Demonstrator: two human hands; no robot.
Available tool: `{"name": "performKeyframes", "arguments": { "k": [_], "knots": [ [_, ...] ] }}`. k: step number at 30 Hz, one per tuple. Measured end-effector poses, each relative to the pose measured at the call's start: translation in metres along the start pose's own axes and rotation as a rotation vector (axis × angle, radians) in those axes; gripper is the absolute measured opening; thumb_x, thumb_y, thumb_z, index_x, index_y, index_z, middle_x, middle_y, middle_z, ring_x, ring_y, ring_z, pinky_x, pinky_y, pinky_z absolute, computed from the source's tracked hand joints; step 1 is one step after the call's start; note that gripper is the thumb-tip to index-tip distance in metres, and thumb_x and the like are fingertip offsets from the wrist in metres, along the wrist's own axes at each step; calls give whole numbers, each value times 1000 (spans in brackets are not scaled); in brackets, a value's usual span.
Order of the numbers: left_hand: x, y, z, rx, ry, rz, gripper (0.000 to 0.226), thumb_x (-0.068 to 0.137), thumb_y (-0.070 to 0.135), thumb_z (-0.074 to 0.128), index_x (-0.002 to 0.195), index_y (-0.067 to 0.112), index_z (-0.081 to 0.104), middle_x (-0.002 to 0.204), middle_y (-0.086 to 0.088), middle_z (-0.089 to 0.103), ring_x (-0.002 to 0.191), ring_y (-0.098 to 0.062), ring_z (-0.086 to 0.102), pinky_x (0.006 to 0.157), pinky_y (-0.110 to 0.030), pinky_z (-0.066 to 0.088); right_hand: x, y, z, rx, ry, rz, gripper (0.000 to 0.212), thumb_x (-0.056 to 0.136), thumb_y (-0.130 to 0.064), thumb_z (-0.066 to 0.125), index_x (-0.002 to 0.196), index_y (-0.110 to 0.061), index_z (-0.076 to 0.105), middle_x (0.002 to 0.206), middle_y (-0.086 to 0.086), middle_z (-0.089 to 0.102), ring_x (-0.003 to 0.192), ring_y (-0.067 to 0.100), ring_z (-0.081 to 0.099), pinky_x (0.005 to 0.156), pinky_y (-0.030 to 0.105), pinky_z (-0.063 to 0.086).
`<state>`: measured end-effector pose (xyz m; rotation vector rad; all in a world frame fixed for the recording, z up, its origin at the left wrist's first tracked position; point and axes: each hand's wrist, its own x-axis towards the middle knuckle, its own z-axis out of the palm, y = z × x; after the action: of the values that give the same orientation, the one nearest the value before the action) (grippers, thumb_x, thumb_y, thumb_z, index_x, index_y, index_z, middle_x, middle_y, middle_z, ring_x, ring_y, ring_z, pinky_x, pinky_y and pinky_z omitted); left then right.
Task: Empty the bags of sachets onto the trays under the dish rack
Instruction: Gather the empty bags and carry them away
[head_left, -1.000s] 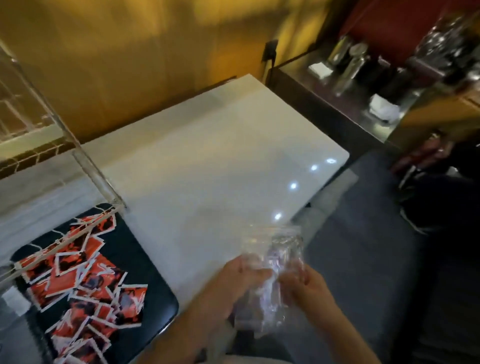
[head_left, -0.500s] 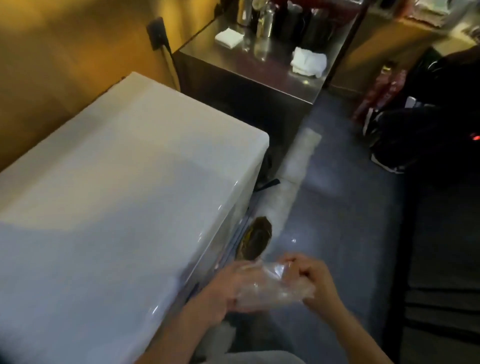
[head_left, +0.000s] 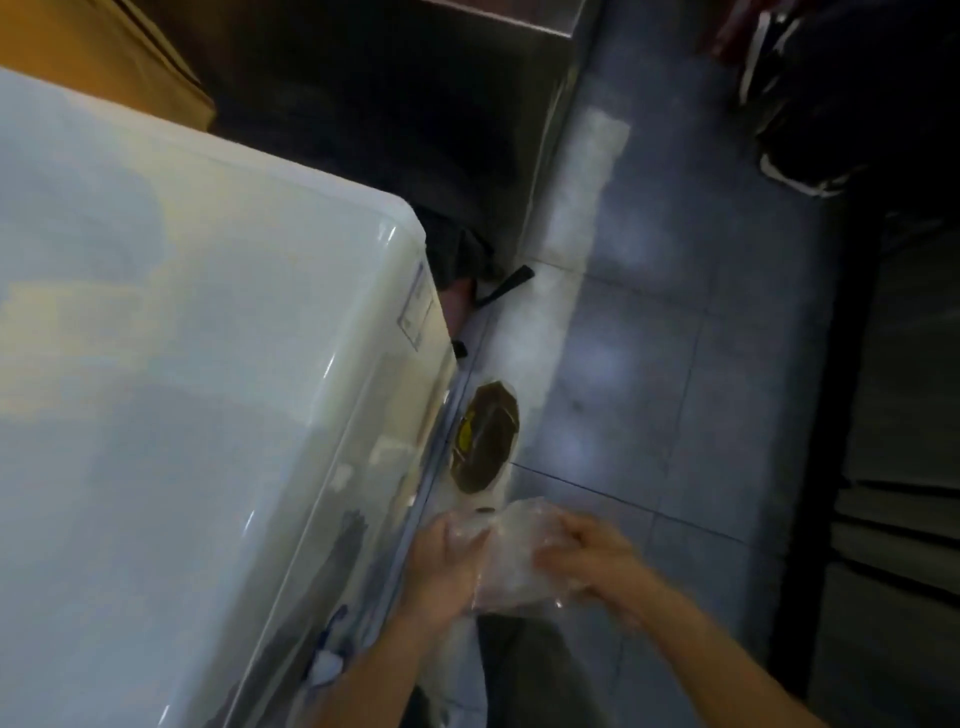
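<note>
A crumpled clear plastic bag (head_left: 511, 564) hangs between my two hands, low in the view, over the floor beside the white freezer. My left hand (head_left: 441, 571) grips its left side and my right hand (head_left: 587, 553) grips its right side. I see no sachets inside it. The trays and the dish rack are out of view.
The white chest freezer (head_left: 171, 415) fills the left half. A dark round object with a yellow mark (head_left: 485, 436) lies on the tiled floor (head_left: 675, 364) by its corner. A steel counter base (head_left: 363, 104) stands behind. Dark shoes (head_left: 795, 130) sit at the top right.
My view has swung right and down, off the tray of red sachets and onto the floor. Both hands have crumpled the clear bag and lowered it past the freezer's edge.
</note>
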<state>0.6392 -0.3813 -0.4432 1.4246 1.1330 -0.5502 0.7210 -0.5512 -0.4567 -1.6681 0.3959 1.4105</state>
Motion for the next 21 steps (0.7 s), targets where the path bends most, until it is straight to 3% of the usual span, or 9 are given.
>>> {"name": "performKeyframes", "arguments": {
  "k": [2,4,8,10,12,15,17,19,21],
  "knots": [
    [34,1,9,-21,-3,-55,15,94,18,61,82,25,59,92,-5,69,88,-22,67,81,-36,57,40,5,-3,18,95,5,21,82,0,70,101,-9,67,102,15,69,90,30,68,75,42,60],
    [73,-1,17,-55,-50,-116,13,97,18,57,86,24,61,87,-1,65,99,-28,64,92,-45,53,87,13,-4,-47,209,18,14,83,1,66,82,-12,63,81,9,66,68,20,64,57,30,57],
    [161,-15,34,-1,4,-223,12,95,31,59,104,24,60,91,-4,60,108,-28,60,103,-47,47,187,36,4,41,307,15,10,87,-9,64,97,-9,66,95,15,70,82,26,70,53,24,57],
    [204,-37,42,92,66,-91,43,85,45,66,120,21,60,119,-5,64,113,-24,60,104,-46,46,232,42,8,17,383,10,7,89,-5,58,91,-4,64,85,10,65,81,27,66,50,19,49],
    [236,-55,46,262,113,80,59,84,45,66,133,14,54,127,4,56,115,-16,55,102,-32,41,272,42,11,-58,461,-18,14,90,-4,50,89,-4,63,81,11,64,78,28,63,59,26,49],
    [274,-72,53,507,146,289,34,94,26,58,127,15,59,122,-3,61,112,-21,59,97,-35,50,318,45,9,-150,483,-1,21,88,-4,47,100,-7,65,87,12,64,81,31,62,65,29,43],
    [294,-80,60,585,82,350,35,96,30,50,127,17,59,121,-6,63,110,-22,61,95,-41,52,340,47,7,-169,463,-6,22,86,-1,48,99,-8,65,84,13,61,80,32,61,62,25,41],
    [308,-85,66,623,-5,340,39,98,33,43,132,18,55,127,-6,62,116,-22,59,97,-32,47,356,46,5,-144,438,-29,24,85,-1,50,102,-9,66,84,10,61,76,29,58,55,20,41],
    [315,-88,71,636,-73,280,39,101,30,45,138,20,48,133,-5,60,122,-22,56,93,-25,39,365,46,5,-87,397,-40,33,84,-6,58,117,-11,64,98,10,67,86,30,65,62,18,47]
  ]
}}
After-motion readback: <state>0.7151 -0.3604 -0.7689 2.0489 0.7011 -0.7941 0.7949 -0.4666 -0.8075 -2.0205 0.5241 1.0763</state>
